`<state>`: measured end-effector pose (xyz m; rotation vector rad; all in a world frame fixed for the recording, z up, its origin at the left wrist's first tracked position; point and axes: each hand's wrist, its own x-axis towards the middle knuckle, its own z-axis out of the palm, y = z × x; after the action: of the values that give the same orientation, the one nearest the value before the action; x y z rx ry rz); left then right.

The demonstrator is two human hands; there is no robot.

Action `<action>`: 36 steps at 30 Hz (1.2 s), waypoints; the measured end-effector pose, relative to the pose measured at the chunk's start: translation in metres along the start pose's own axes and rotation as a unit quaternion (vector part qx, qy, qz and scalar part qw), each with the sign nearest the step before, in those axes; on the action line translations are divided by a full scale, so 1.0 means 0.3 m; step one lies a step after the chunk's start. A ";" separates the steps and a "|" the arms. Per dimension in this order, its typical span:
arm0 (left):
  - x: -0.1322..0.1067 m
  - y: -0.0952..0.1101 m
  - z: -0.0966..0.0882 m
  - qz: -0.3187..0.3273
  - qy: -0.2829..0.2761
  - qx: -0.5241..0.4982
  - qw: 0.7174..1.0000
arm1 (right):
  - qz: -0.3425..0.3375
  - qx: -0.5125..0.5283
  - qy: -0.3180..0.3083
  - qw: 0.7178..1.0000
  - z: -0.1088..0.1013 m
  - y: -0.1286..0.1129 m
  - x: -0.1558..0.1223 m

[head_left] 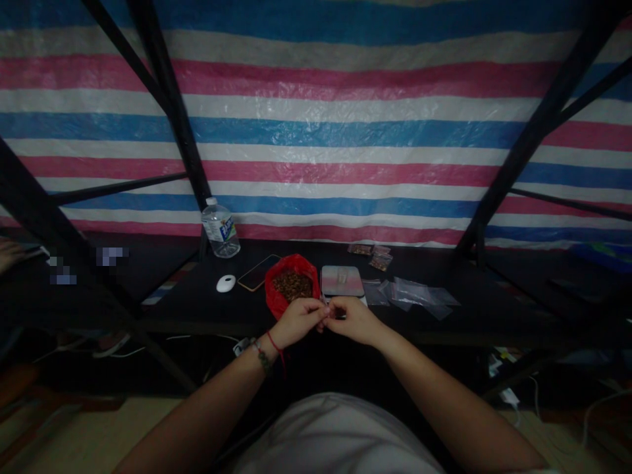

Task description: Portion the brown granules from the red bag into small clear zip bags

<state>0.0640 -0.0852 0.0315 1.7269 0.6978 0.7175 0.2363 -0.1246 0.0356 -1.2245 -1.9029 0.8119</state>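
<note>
My left hand (299, 320) and my right hand (353, 319) meet at the front edge of a dark table (474, 309), fingertips pinched together on something small that I cannot make out. Just behind them stands an open red plastic bag (276, 299) filled with small brown pieces. To its right lies a small flat scale (342, 281) with a shiny top. Several empty clear plastic pouches (415, 293) are spread further right. A few small filled packets (375, 255) lie near the back of the table.
A water bottle (220, 228) stands at the back left beside a phone (257, 272) lying flat and a white oval object (226, 283). Black metal frame bars (170, 105) cross in front of a striped tarp (345, 131). Cables hang under the table.
</note>
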 end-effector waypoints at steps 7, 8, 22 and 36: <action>-0.003 0.017 -0.007 0.010 -0.018 0.047 0.999 | 0.009 0.062 -0.063 0.996 -0.030 0.012 0.010; -0.005 0.021 -0.005 0.010 -0.021 0.052 0.998 | 0.010 0.049 -0.067 0.996 -0.031 0.013 0.011; -0.005 0.027 -0.014 -0.008 0.075 0.313 0.947 | 0.085 -0.174 0.036 0.981 -0.051 0.004 0.024; -0.034 0.127 -0.141 0.175 0.135 0.233 0.947 | 0.168 0.530 -0.039 0.830 0.003 0.044 0.026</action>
<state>0.0292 -0.0763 0.0769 2.2463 0.8015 1.1182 0.2395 -0.1129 0.0262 -0.7724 -0.9330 1.7946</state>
